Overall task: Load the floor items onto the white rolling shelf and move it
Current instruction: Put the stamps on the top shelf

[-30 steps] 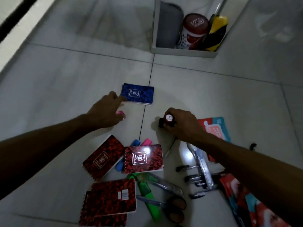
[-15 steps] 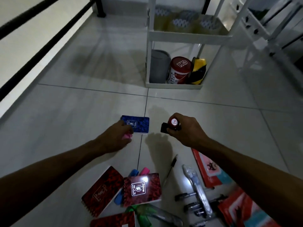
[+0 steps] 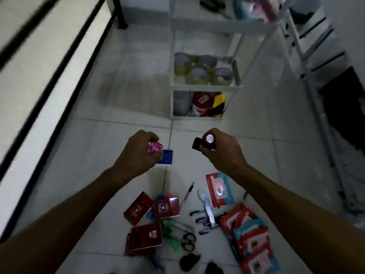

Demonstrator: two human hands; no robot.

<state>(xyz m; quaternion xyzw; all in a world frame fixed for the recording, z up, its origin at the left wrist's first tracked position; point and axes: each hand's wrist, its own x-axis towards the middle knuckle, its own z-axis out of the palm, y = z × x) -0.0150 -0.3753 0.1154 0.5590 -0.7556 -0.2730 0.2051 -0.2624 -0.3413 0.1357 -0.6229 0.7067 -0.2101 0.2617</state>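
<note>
Head view shows both hands raised over a tiled floor (image 3: pixel 118 135), each already carrying something toward the white rolling shelf (image 3: pixel 205 87) that stands just ahead. The left hand (image 3: pixel 138 153) curls round a small pink item (image 3: pixel 154 147) and also pinches the edge of a blue notebook (image 3: pixel 166 157); the right hand (image 3: pixel 219 149) is closed round a small red-capped container (image 3: pixel 209 139) with a dark piece (image 3: pixel 196 143) at its side, what exactly it is being too blurred to tell. All these look light and rigid enough for a one-hand hold, though the notebook, pinched at one edge, will likely droop or swing and would be safer taken across its spine. Below the hands the remaining load is scattered: red notebooks (image 3: pixel 146 237), scissors (image 3: pixel 187 241), a loose pen (image 3: pixel 187 193), a row of dark pens (image 3: pixel 205 219) and a fan of red-and-blue packets (image 3: pixel 250 240). The packets look soft and slick, so they probably slide apart unless squared into a stack and gripped from both flat faces; the scissors are best lifted by the handles, blades together; the pens would roll, so gathering them into a bundle seems wise. The shelf's middle tier holds tape rolls (image 3: pixel 199 75) and its lowest tier a red can (image 3: pixel 202 104), leaving limited room, so small things should probably go in gaps or on the top tier.
</note>
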